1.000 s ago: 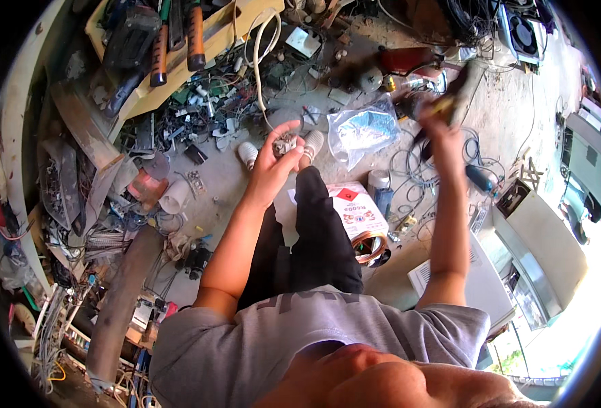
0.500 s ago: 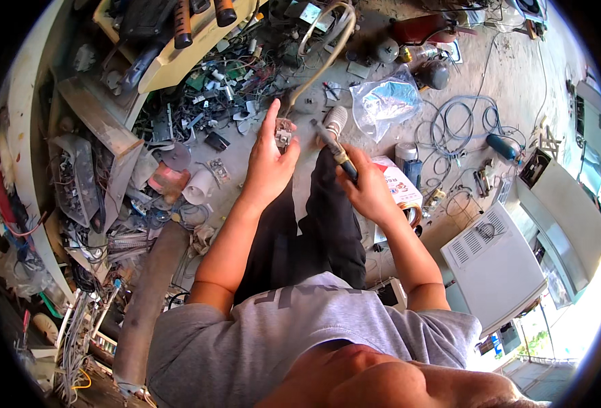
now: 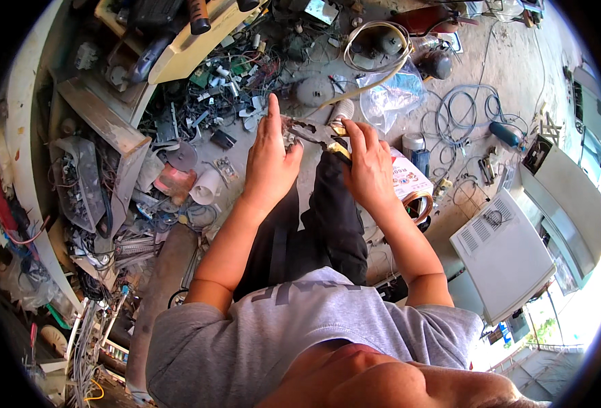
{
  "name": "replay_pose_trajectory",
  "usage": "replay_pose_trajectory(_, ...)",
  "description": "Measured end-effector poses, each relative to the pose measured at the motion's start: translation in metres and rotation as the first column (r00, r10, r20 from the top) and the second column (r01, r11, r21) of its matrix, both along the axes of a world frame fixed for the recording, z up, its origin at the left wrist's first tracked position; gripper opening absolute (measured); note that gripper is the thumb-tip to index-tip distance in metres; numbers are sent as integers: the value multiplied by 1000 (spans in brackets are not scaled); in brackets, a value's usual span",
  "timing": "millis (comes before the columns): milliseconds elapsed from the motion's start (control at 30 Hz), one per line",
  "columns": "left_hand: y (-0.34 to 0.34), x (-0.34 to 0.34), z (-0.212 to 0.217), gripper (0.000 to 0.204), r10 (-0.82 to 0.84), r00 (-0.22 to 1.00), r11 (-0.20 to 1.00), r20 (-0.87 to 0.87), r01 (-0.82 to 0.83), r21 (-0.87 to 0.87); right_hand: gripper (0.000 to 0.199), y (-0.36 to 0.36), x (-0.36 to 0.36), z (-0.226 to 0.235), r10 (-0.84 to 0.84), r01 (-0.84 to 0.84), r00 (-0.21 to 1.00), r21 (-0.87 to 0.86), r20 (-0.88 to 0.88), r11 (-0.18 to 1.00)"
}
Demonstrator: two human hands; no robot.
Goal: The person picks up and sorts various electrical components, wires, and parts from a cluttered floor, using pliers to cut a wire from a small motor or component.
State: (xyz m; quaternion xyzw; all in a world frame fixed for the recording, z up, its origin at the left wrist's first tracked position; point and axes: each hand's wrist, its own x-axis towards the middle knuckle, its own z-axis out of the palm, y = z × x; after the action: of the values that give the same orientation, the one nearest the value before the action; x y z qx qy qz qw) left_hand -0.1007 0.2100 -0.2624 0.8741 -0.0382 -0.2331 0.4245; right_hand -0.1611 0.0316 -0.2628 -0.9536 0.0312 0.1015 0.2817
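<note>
Above my knees, my left hand (image 3: 271, 156) grips a small, dirty metal-looking part (image 3: 289, 139) between thumb and palm, index finger stretched upward. Most of that part is hidden by the hand. Wrapped round the yellow-and-black handles is my right hand (image 3: 372, 166), holding pliers (image 3: 319, 134). The plier jaws are spread and point left, at or against the part; whether they touch it I cannot tell. A pale cable (image 3: 375, 83) with a looped end runs from close to the plier jaws up to the right.
A heap of circuit boards and scrap (image 3: 229, 81) covers the floor ahead. At the left stand wooden boards (image 3: 96, 109) and a long pipe (image 3: 161, 292). To the right lie a clear plastic bag (image 3: 389, 102), coiled hose (image 3: 460, 112), a white box (image 3: 409, 178) and a grey-white appliance casing (image 3: 504, 251).
The pliers have swung left to the part, and their jaws are now spread. My right hand has shifted its grip on the handles. The cable loop has moved right.
</note>
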Motion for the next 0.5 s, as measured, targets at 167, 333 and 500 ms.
replay_pose_trajectory(167, 18, 7, 5, 78, -75, 996, 997, -56, 76, 11, 53, 8, 10, -1, 66, -67, 998, -66, -8, 996)
replay_pose_trajectory(333, 40, 3, -11, 90, -54, 994, 984, -92, 37, -174, 48, 16, 20, 4, 130, -141, 987, -129, -92, 981)
replay_pose_trajectory(500, 64, -3, -34, 66, 64, 495, 478, -866, -778, -409, 48, 22, 17, -6, 152, -141, 987, -176, 51, 974)
